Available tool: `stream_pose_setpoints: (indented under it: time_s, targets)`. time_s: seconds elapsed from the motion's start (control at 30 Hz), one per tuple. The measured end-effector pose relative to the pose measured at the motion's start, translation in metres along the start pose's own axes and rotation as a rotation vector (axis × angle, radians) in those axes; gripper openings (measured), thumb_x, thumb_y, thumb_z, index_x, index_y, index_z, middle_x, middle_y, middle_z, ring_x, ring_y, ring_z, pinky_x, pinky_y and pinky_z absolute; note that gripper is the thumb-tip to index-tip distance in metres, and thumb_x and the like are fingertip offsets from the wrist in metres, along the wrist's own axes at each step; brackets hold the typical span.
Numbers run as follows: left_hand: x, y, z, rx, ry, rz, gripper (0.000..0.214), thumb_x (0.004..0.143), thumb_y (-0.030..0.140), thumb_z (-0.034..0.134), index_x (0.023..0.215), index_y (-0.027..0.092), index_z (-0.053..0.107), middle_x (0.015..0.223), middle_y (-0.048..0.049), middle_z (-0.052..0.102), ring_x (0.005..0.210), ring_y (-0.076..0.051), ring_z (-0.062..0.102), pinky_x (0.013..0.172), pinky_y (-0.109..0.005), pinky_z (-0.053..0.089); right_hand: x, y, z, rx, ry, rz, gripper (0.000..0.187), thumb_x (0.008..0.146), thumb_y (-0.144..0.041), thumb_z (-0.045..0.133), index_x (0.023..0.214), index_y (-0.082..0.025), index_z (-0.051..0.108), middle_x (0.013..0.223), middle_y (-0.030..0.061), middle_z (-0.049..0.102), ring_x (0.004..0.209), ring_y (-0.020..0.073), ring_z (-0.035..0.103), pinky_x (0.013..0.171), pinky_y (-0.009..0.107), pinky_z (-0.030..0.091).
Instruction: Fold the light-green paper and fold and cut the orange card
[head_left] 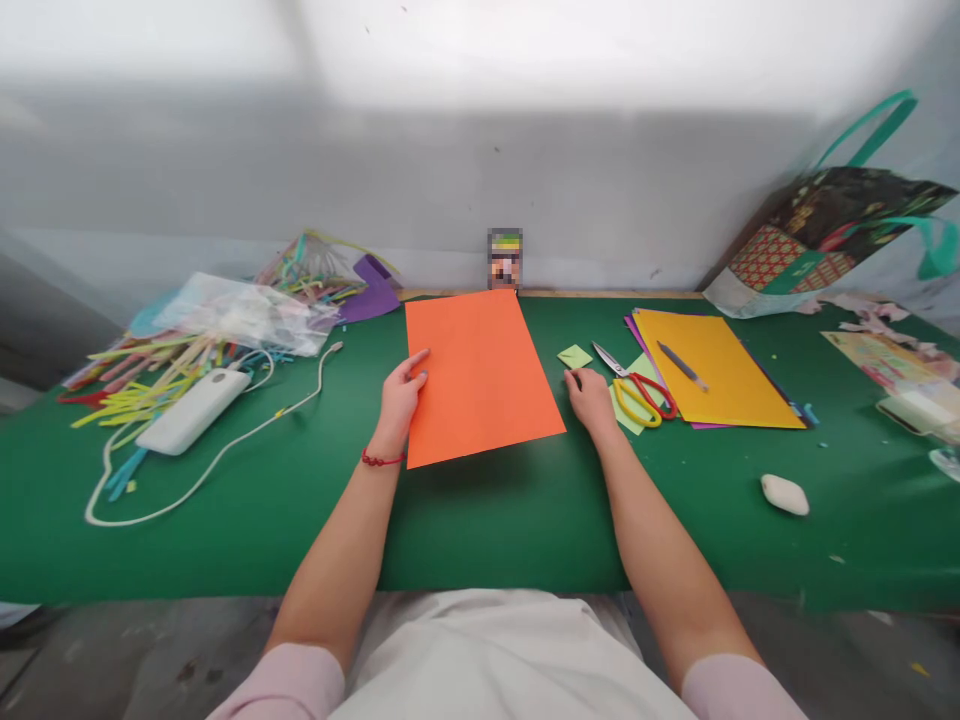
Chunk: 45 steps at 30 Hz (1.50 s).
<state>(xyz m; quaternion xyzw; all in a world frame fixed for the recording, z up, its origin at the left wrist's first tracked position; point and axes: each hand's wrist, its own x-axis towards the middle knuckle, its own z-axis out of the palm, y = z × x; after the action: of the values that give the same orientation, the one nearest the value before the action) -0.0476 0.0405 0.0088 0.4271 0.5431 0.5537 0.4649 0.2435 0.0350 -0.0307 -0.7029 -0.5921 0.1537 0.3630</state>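
Note:
A plain orange sheet of paper (476, 375) is tilted, its near edge raised above the green table. My left hand (403, 398) grips its left edge, thumb on top and the other fingers partly hidden. Just right of the sheet, apart from it, my right hand (591, 398) rests on the table with its fingers curled in; I see nothing in them. A small folded light green paper (575, 357) lies just beyond those fingertips. Beside this hand, scissors (637, 392) with red and yellow handles lie on a light green paper piece (628, 412).
To the right, yellow paper (739, 375) tops a stack, with a pen (682, 366) on it. A white case (784, 495) sits nearer me. On the left are a white power bank (195, 410), its cable and many paper strips (135, 395). A patterned bag (817, 235) leans far right.

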Motion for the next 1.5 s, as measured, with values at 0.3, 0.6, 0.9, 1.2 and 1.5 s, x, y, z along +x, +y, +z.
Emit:
stream_pose_setpoints:
  time_s: [0.3, 0.6, 0.9, 1.2, 1.5]
  targets:
    - [-0.006, -0.003, 0.007, 0.007, -0.094, -0.057, 0.040, 0.074, 0.011, 0.054, 0.112, 0.019, 0.065, 0.123, -0.0069, 0.062, 0.102, -0.019, 0.063, 0.087, -0.032, 0.052, -0.009, 0.004, -0.007, 0.097, -0.061, -0.221, 0.043, 0.076, -0.014, 0.053, 0.118, -0.021, 0.059, 0.132, 0.0114, 0.052, 0.126, 0.0269, 0.044, 0.106, 0.048, 0.033]
    - [-0.007, -0.008, 0.010, 0.051, -0.178, -0.196, 0.049, 0.076, 0.009, 0.053, 0.124, 0.018, 0.056, 0.114, -0.0107, 0.066, 0.077, -0.015, 0.067, 0.066, -0.026, 0.053, -0.029, -0.033, -0.032, 0.385, -0.448, -0.575, 0.019, 0.078, -0.021, 0.060, 0.083, -0.031, 0.075, 0.135, -0.0013, 0.053, 0.134, 0.0239, 0.037, 0.109, 0.048, 0.029]
    - [-0.018, -0.021, 0.029, 0.180, -0.464, -0.117, 0.063, 0.075, 0.016, 0.055, 0.137, 0.020, 0.041, 0.121, -0.0109, 0.063, 0.095, -0.021, 0.065, 0.081, -0.033, 0.052, -0.035, -0.047, -0.040, 0.516, -0.599, -0.094, 0.023, 0.061, -0.039, 0.074, 0.074, -0.020, 0.072, 0.077, 0.0006, 0.071, 0.076, 0.0206, 0.063, 0.072, 0.033, 0.048]
    - [-0.028, -0.017, 0.036, 0.174, -0.508, 0.006, 0.047, 0.090, 0.051, 0.036, 0.117, 0.021, 0.061, 0.134, -0.0072, 0.054, 0.124, -0.025, 0.049, 0.104, -0.039, 0.037, -0.034, -0.043, -0.024, 0.326, -0.446, -0.226, 0.033, 0.064, -0.049, 0.072, 0.071, -0.020, 0.058, 0.066, -0.0033, 0.057, 0.062, 0.0135, 0.048, 0.059, 0.026, 0.037]
    - [-0.048, -0.011, 0.046, 0.207, -0.553, 0.055, 0.036, 0.079, 0.034, 0.060, 0.112, 0.018, 0.058, 0.119, -0.0104, 0.063, 0.107, -0.023, 0.060, 0.090, -0.036, 0.048, -0.042, -0.049, -0.010, 0.142, -0.301, -0.280, 0.028, 0.071, -0.048, 0.069, 0.080, -0.023, 0.063, 0.070, 0.0020, 0.065, 0.064, 0.0207, 0.058, 0.065, 0.034, 0.046]
